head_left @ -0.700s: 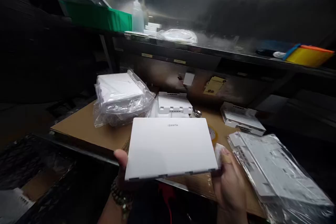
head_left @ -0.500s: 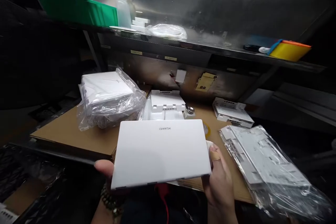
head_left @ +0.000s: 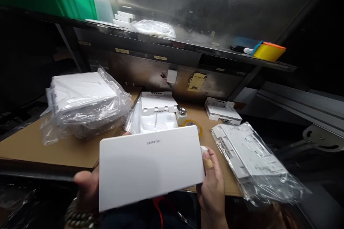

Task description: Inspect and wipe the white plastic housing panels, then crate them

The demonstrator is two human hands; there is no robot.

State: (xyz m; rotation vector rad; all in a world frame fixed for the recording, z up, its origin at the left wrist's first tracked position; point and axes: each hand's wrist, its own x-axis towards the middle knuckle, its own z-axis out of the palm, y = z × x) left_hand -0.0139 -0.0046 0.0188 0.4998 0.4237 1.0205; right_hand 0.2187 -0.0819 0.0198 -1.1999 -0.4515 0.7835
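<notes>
A white rectangular cover (head_left: 150,171) marked HUAWEI, its lettering upside down, is held up in front of me, tilted with its right side higher. My left hand (head_left: 90,186) grips its left edge, the thumb outside and most fingers hidden behind the cover. At the right edge, my right hand (head_left: 213,182) holds the cover, and a small piece of white cloth (head_left: 204,149) shows between its fingers. Behind the cover lie a white slotted housing (head_left: 158,103), a small bottle with a metal top (head_left: 181,113) and a roll of yellow tape (head_left: 198,127).
Bagged white covers (head_left: 83,89) stand on cardboard (head_left: 72,152) at left. Bagged white housings (head_left: 252,154) and a loose housing (head_left: 223,111) lie at right. The metal shelf (head_left: 188,44) above holds a green bin (head_left: 72,4), a squeeze bottle (head_left: 103,5) and a yellow container (head_left: 269,52).
The view has swung to the right, shifting the surroundings left. The cover has tilted, its left side lower, with both hands still on it.
</notes>
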